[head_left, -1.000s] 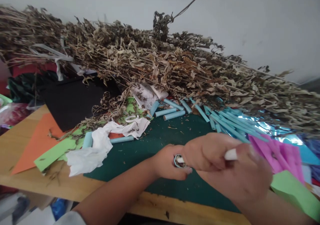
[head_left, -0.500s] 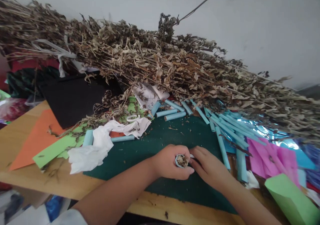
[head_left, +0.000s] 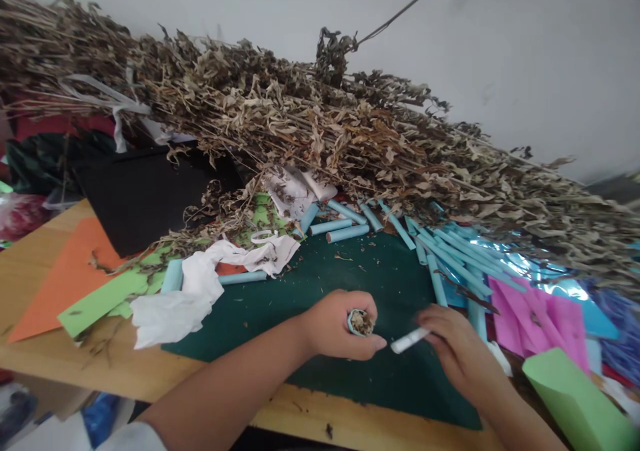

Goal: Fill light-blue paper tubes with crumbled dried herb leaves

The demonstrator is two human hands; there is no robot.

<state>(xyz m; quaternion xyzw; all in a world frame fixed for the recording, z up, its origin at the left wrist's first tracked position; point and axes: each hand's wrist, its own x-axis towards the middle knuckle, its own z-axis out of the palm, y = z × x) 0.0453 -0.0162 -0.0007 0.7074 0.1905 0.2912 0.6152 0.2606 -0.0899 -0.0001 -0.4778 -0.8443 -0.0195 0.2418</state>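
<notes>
My left hand [head_left: 341,324] is wrapped round a light-blue paper tube [head_left: 352,324], its open end facing up. Crumbled dried leaves [head_left: 362,321] fill that end. To the right, my right hand [head_left: 457,347] pinches a short white stick [head_left: 411,339], perhaps a rolled paper tube, with its free end pointing left toward the left thumb. The stick and the blue tube are apart. Both hands are above a dark green mat [head_left: 320,291] dotted with leaf bits.
A large heap of dried leafy stalks [head_left: 300,117] lies along the wall. Several light-blue tubes [head_left: 347,233] rest at the mat's far and right edges. White tissue [head_left: 175,314], an orange sheet [head_left: 55,281] and a black board [head_left: 160,191] are left; pink paper [head_left: 543,314] and green paper [head_left: 575,397] right.
My right hand has moved right, away from the left, and the white stick now shows between its fingers. The left hand still holds the blue tube in nearly the same place.
</notes>
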